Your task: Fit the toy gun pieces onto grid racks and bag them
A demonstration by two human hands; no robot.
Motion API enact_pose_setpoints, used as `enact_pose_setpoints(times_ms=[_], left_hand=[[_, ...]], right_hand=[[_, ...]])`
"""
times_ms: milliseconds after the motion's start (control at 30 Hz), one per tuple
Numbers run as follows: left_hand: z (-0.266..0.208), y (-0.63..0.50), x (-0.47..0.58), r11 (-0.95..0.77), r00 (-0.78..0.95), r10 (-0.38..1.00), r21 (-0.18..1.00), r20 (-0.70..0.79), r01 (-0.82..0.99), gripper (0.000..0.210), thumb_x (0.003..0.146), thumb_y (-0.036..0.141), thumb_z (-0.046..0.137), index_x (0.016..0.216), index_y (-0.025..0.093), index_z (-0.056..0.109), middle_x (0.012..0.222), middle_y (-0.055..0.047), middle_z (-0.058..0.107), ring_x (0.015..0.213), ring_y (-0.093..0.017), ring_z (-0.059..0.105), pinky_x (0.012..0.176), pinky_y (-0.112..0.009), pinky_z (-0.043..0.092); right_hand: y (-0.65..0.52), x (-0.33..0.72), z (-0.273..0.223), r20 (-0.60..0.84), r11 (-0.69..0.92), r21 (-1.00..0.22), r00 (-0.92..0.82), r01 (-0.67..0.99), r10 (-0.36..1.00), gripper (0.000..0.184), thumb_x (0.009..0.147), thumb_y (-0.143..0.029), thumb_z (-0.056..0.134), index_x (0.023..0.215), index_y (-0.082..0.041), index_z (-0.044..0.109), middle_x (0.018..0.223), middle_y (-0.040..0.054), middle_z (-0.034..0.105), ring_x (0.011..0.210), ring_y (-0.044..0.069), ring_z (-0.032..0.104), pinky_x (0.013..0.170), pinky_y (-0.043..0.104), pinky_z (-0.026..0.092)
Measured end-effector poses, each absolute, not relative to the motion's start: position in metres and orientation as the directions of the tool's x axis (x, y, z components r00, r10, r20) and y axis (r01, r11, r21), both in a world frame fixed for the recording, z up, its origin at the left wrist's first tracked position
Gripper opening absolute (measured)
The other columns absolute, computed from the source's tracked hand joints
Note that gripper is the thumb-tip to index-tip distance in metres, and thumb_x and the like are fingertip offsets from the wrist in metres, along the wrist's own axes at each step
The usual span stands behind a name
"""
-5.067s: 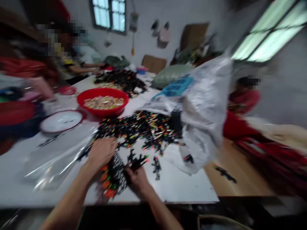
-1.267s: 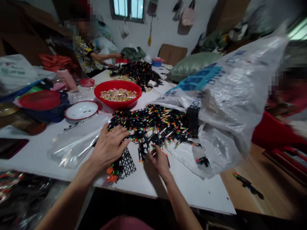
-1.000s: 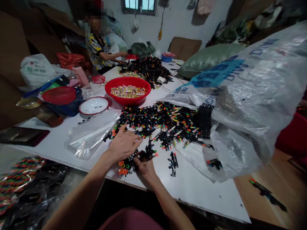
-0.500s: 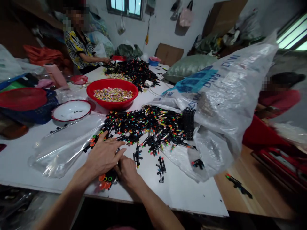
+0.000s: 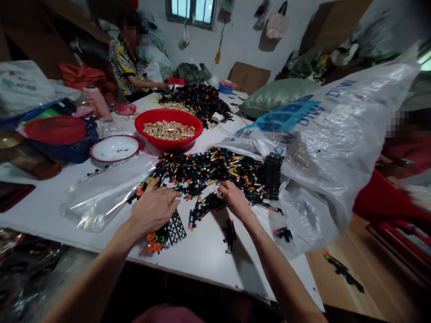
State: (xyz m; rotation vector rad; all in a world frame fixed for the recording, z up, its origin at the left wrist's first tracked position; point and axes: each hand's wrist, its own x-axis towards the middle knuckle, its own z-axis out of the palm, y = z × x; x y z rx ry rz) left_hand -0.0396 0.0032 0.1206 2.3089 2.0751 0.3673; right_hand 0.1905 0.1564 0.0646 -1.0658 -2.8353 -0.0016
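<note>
My left hand [image 5: 156, 206] lies palm down with fingers spread, over one end of a black lattice plate [image 5: 175, 231]. Orange and green round pieces [image 5: 155, 242] sit beside the plate near the table's front edge. At the near side of a heap of small black toy guns [image 5: 188, 170] with coloured tips, my right hand [image 5: 234, 197] has its fingers closed on a blurred black toy gun [image 5: 212, 204]; the fingertips partly hide it. Another toy gun [image 5: 230, 235] lies on the white table below my right hand.
A large white plastic sack [image 5: 323, 134] rises right of the heap, with a second black lattice block [image 5: 273, 176] against it. Behind are a red basin [image 5: 139, 123] of small colourful pieces and a white enamel dish [image 5: 114, 149]. Clear plastic bags [image 5: 104, 197] lie left. Two other people sit nearby.
My right hand has moved from beside my left hand rightward to the heap, uncovering the lattice plate. My left hand stays over the plate's end. The view has shifted slightly left.
</note>
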Motion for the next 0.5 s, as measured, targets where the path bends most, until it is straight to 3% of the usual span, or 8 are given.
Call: enact_pose_setpoints(times_ms=[133, 300, 367, 433, 500], left_hand=[[0.123, 0.002, -0.039, -0.101, 0.071, 0.984, 0.19, 0.161, 0.977, 0.034, 0.093, 0.034, 0.036, 0.104, 0.021, 0.066, 0.102, -0.005, 0.071, 0.1, -0.021, 0.063, 0.113, -0.052, 0.013], [0.123, -0.001, -0.039, -0.091, 0.064, 0.988, 0.189, 0.143, 0.978, 0.035, 0.094, 0.034, 0.034, 0.106, 0.02, 0.065, 0.102, -0.005, 0.071, 0.1, -0.02, 0.063, 0.113, -0.053, 0.011], [0.123, -0.002, -0.038, -0.095, 0.07, 0.987, 0.178, 0.145, 0.979, 0.035, 0.094, 0.034, 0.035, 0.106, 0.02, 0.064, 0.101, -0.005, 0.07, 0.101, -0.02, 0.062, 0.113, -0.052, 0.012], [0.125, -0.004, -0.037, -0.097, 0.066, 0.984, 0.191, 0.166, 0.977, 0.033, 0.094, 0.035, 0.037, 0.106, 0.019, 0.063, 0.102, -0.005, 0.07, 0.102, -0.02, 0.061, 0.113, -0.051, 0.014], [0.129, -0.008, -0.036, -0.088, 0.038, 0.975, 0.22, 0.221, 0.971, 0.032, 0.094, 0.036, 0.038, 0.107, 0.018, 0.062, 0.106, -0.005, 0.068, 0.106, -0.02, 0.059, 0.113, -0.05, 0.014]], right_hand=[[0.086, 0.182, 0.047, 0.105, 0.655, -0.258, -0.654, 0.71, 0.749, 0.016, 0.089, -0.015, 0.047, 0.1, -0.019, 0.058, 0.097, 0.0047, 0.058, 0.083, 0.015, 0.055, 0.062, 0.022, 0.035], [0.061, 0.182, 0.038, -0.002, 0.527, -0.393, -0.574, 0.753, 0.819, 0.008, 0.083, -0.015, 0.051, 0.087, -0.018, 0.057, 0.085, 0.0038, 0.06, 0.071, 0.015, 0.055, 0.056, 0.023, 0.032], [0.063, 0.185, 0.039, 0.028, 0.452, -0.597, -0.545, 0.663, 0.838, 0.008, 0.085, -0.023, 0.051, 0.086, -0.018, 0.056, 0.078, 0.0021, 0.06, 0.066, 0.014, 0.055, 0.056, 0.022, 0.034], [0.055, 0.178, 0.036, 0.045, 0.368, -0.801, -0.565, 0.473, 0.824, 0.014, 0.085, -0.03, 0.05, 0.089, -0.018, 0.056, 0.073, 0.0002, 0.059, 0.063, 0.014, 0.055, 0.056, 0.023, 0.038], [0.038, 0.161, 0.025, 0.096, 0.34, -0.881, -0.58, 0.328, 0.809, 0.016, 0.084, -0.032, 0.05, 0.092, -0.02, 0.057, 0.077, 0.0006, 0.062, 0.068, 0.015, 0.058, 0.06, 0.024, 0.044]])
